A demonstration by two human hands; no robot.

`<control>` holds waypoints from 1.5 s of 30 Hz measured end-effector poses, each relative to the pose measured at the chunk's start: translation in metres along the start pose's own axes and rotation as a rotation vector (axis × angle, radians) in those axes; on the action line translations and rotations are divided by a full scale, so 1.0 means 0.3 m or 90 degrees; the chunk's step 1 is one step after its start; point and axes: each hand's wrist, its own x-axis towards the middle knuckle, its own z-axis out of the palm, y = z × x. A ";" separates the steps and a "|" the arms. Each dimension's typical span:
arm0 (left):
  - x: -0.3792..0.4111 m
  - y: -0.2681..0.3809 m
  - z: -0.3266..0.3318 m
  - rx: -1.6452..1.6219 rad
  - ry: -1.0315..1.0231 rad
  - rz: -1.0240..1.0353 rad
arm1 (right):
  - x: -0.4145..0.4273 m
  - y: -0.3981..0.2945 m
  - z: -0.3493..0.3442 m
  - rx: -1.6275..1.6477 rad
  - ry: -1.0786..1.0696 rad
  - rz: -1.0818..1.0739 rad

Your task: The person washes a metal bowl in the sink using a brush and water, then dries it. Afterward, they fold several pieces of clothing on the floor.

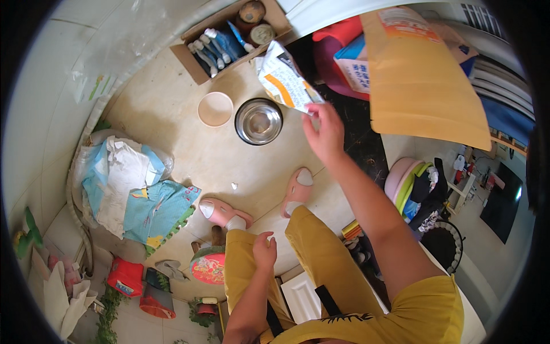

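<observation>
My right hand pinches one end of a white foil bag with an orange stripe and printed writing. The bag's far end points toward the cardboard box. Below and to the left of the bag, a stainless-steel bowl stands on the tiled floor with nothing plainly seen inside. A pale plastic bowl sits close to its left side. My left hand is above my left thigh, fingers loosely apart and holding nothing.
A cardboard box holds blue packets with white caps and round jars. A large tan paper bag stands at the right on a black stone surface. Cloths and pads lie at the left, near a small round stool.
</observation>
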 end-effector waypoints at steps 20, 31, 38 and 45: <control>0.004 -0.017 -0.042 0.055 -0.010 0.015 | 0.031 0.107 -0.223 -0.310 -0.383 0.069; 0.002 -0.026 -0.049 0.098 -0.035 0.022 | -0.358 0.251 -0.367 0.277 -0.131 0.830; -0.004 -0.040 -0.049 0.090 -0.041 0.013 | -0.333 0.416 -0.361 0.307 0.096 0.984; -0.008 -0.064 -0.032 0.075 -0.050 0.017 | -0.214 0.602 -0.276 0.472 0.236 0.951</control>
